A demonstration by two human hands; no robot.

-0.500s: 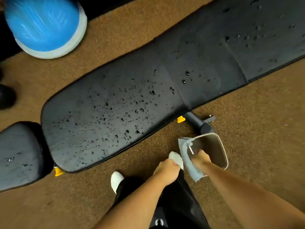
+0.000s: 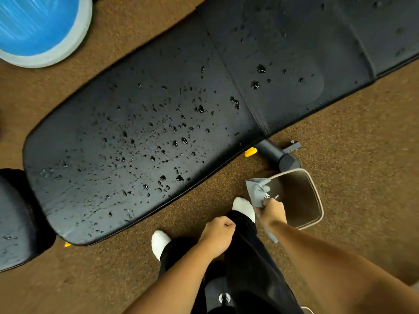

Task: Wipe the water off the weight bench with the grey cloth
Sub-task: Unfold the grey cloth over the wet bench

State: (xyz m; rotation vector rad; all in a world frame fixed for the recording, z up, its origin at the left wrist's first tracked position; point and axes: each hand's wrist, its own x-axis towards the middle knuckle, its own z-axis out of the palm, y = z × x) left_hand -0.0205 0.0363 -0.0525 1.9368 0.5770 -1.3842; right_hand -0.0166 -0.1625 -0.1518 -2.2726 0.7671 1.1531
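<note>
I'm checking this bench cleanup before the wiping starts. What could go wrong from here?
1. The right hand pinches the grey cloth bunched up at the bin; a bunched cloth may smear drops rather than soak them up.
2. Water is spread across the whole bench, also past the seam and on the end pad, so patches may be missed.

Both forearms are seen bare, with no sleeves reaching into view. The left hand and the right hand are uncovered, with nothing worn on them that can be made out. Black trousers are worn, loose in the leg and falling over the feet. White socks are worn, the left sock and the right sock showing at the trouser hems. A small white emblem is seen on dark fabric near the bottom edge.
</note>
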